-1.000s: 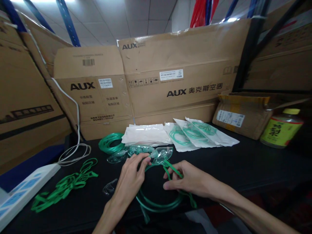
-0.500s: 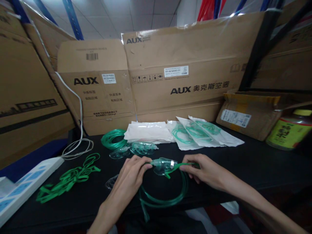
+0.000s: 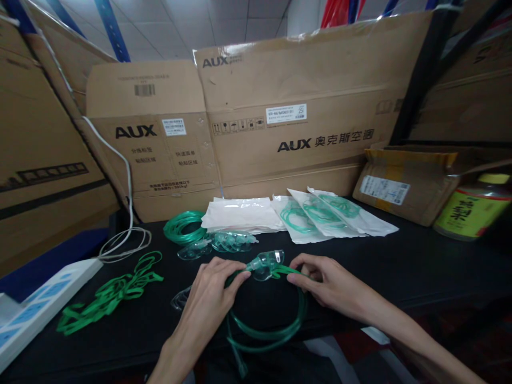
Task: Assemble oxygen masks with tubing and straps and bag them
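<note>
Between my hands is a clear green oxygen mask (image 3: 264,265), tilted with its metal nose clip up and to the right. My left hand (image 3: 218,282) pinches the mask's connector end, where the tubing joins. A green elastic strap (image 3: 288,270) runs from the mask into the closed fingers of my right hand (image 3: 318,277). Below both hands, green tubing (image 3: 276,341) loops over the black table, its free end hanging towards the front edge. Partly behind my left wrist lies a small clear plastic piece (image 3: 181,298).
Several green masks (image 3: 234,241) and coiled tubing (image 3: 184,228) lie behind my left hand, near white pouches (image 3: 242,213) and packed tubing sets (image 3: 336,213). On the left are loose green straps (image 3: 116,293) and a power strip (image 3: 48,298). A carton (image 3: 404,186) and bottle (image 3: 474,208) stand right.
The mask has tilted, its nose-clip end rising. My right hand has shifted slightly left, still pinching the strap. My left hand keeps its grip at the connector. The camera view has shifted slightly.
</note>
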